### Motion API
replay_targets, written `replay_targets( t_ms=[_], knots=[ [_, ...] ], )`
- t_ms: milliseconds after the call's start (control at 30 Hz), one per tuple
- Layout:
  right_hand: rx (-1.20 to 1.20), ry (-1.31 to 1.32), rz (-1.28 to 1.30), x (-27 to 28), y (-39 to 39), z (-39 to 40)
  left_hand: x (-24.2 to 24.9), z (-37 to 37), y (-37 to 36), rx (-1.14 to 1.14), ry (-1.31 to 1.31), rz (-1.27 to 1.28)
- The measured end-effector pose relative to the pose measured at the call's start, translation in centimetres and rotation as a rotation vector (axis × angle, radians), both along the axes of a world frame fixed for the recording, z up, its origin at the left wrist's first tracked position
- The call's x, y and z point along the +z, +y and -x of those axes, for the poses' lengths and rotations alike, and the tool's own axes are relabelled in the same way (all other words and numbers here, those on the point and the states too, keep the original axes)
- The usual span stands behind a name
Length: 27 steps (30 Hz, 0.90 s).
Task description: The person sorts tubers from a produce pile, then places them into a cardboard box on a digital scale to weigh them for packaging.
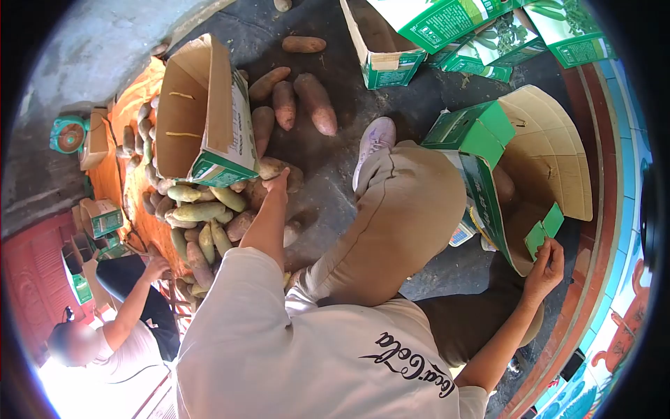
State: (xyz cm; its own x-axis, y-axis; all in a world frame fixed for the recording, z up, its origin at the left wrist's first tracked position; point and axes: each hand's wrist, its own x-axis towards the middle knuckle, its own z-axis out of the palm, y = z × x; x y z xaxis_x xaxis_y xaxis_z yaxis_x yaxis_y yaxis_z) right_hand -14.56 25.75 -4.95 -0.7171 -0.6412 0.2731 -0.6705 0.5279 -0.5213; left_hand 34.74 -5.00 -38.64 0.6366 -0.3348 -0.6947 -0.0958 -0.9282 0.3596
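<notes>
My left hand (278,180) is closed on a thick, brownish tuber, like a sweet potato (293,176), beside a tall open carton (234,129). Its fingers are partly hidden. Long reddish tubers (315,105) lie on the dark floor beyond it, and a heap of greenish and reddish tubers (199,211) lies to its left. With fingers pinched, my right hand (546,269) grips a small green carton flap (543,229) on the near edge of an open green carton (481,188). A reddish tuber (504,185) shows dimly inside that carton.
Several green printed cartons (453,31) stand at the top right. My bent leg (391,223) is between my hands. Another person (132,314) sits at the lower left near the heap on an orange sheet (115,167). A tiled wall (624,174) borders the right.
</notes>
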Motion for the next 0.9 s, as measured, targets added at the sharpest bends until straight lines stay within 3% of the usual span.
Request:
replay_targets(
  t_ms=[133,233,333,433,533,700,833,900],
  knots=[
    [0.001,-0.008,-0.019,0.3,-0.4,-0.2,0.8,1.8,-0.2,0.153,0.016,0.035],
    [-0.003,-0.029,-0.045,0.1,-0.4,0.2,1.2,1.6,-0.3,0.139,0.005,0.031],
    [0.007,-0.005,-0.044,0.4,-0.9,0.0,1.6,0.5,0.3,0.087,0.112,0.045],
    [-0.003,-0.003,-0.058,0.4,-1.1,0.0,2.7,0.4,2.3,-0.174,0.115,-0.076],
    [0.006,-0.001,-0.040,0.5,-1.1,-0.2,5.4,1.9,4.9,-0.291,0.100,-0.120],
    [0.055,-0.026,-0.008,0.3,-0.4,0.1,7.3,2.4,7.1,-0.237,0.363,-0.067],
    [0.050,0.013,0.018,0.9,-0.6,-0.7,11.2,3.2,6.6,-0.353,0.422,0.001],
    [0.084,0.062,0.067,1.6,-0.8,-1.2,11.9,2.7,5.8,-0.396,0.496,0.165]
  ],
)
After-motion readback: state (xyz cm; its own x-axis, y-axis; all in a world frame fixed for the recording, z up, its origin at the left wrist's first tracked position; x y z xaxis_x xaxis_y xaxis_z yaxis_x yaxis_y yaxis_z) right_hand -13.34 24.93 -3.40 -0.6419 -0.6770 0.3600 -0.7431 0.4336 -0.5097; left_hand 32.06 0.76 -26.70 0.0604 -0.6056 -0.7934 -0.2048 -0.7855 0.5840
